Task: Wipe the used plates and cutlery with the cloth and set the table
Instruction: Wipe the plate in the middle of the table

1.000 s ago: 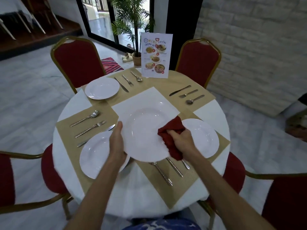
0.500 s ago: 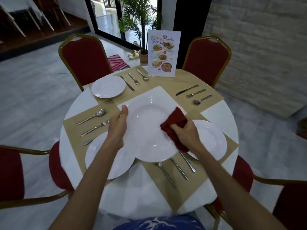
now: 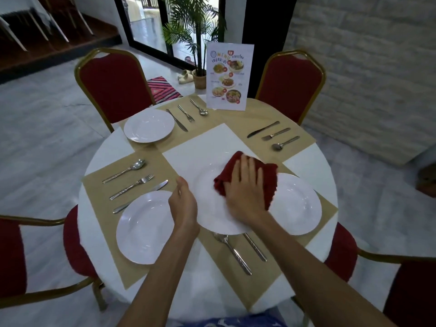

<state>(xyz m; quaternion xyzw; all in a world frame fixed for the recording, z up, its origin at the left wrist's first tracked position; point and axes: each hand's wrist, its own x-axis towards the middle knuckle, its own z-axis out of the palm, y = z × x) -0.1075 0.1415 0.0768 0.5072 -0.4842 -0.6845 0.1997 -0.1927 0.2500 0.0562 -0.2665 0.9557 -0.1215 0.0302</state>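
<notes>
Left grip: forearm in from 6 o'clock, thumb over the rim, fingers hidden beneath; clamped on centre plate at its 9 o'clock edge.
Right grip: palm down, fingers straight & apart, pressing red cloth onto the plate's 2 o'clock side.
Centre plate: white, round, glossy; approx. mid-surface, covering near rims of 8 o'clock plate & 4 o'clock plate.
Red cloth: dark red, bunched, spilling past the plate's 3 o'clock rim.

dark red cloth, white plate, tan placemats
</notes>
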